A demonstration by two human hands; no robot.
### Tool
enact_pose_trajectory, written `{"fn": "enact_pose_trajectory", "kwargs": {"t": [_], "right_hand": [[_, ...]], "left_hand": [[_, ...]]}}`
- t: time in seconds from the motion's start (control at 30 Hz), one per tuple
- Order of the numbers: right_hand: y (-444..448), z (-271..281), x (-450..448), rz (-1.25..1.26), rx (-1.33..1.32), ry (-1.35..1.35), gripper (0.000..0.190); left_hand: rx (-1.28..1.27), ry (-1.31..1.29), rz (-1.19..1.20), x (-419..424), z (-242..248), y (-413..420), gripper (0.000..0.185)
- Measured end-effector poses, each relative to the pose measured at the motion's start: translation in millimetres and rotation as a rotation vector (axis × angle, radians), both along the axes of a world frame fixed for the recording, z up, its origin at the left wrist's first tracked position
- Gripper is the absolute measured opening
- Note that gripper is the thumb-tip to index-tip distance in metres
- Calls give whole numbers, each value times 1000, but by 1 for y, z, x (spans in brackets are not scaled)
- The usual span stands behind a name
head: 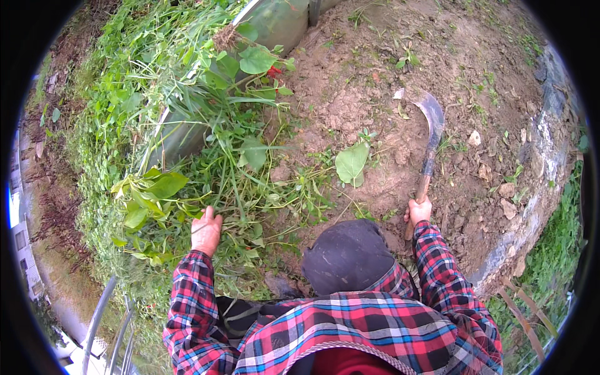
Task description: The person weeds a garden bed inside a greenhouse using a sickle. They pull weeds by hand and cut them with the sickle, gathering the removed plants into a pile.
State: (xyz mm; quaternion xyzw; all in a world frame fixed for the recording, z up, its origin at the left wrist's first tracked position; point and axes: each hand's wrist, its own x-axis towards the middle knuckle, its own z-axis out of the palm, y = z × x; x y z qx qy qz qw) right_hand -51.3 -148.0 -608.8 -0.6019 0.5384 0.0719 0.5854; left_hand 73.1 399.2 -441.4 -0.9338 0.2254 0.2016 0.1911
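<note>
My right hand (pixel 418 211) is wrapped around the wooden handle of a sickle (pixel 432 117). Its curved, mud-marked blade points away from me and hooks left just above the bare soil. On the left, my left hand (pixel 206 232) has its fingers curled at the stem of a plant with broad bright-green leaves (pixel 164 187). Part of that stem is hidden by the fingers. A heap of pulled weeds and grass (pixel 234 187) lies beside and beyond this hand. One large, pale green leaf (pixel 352 164) rests on the soil between both hands.
A greenish sheet barrier (pixel 281 23) with a pale upper edge curves along the left, partly covered by weeds. My dark-clad knee (pixel 349 258) is between my arms. Dirty plastic sheeting (pixel 548 136) borders the soil at right. Metal pipes (pixel 101 318) stand lower left.
</note>
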Motion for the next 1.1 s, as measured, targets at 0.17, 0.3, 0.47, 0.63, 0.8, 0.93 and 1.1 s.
{"fn": "enact_pose_trajectory", "kwargs": {"t": [0.17, 0.3, 0.47, 0.63, 0.8, 0.93, 1.1], "right_hand": [[-3, -5, -3, 29, -6, -21, 21], [-4, -4, 1, 6, 33, -23, 24], [3, 29, -11, 62, -54, -141, 20], [9, 66, -10, 196, -315, -173, 20], [25, 57, 4, 418, -368, -214, 28], [40, 67, -44, 820, -417, 264, 31], [33, 83, -46, 698, -361, 73, 28]], "left_hand": [[-555, -156, -391, 20, -42, -154, 32], [-445, -191, -457, 41, -88, -269, 61], [-287, 33, -369, 40, -113, -288, 60], [-304, -51, -370, 19, -120, -255, 33], [-275, -174, -337, 19, -119, -247, 25], [-308, -137, -174, 29, -114, -240, 19], [-214, -256, 10, 24, -123, -243, 42]]}}
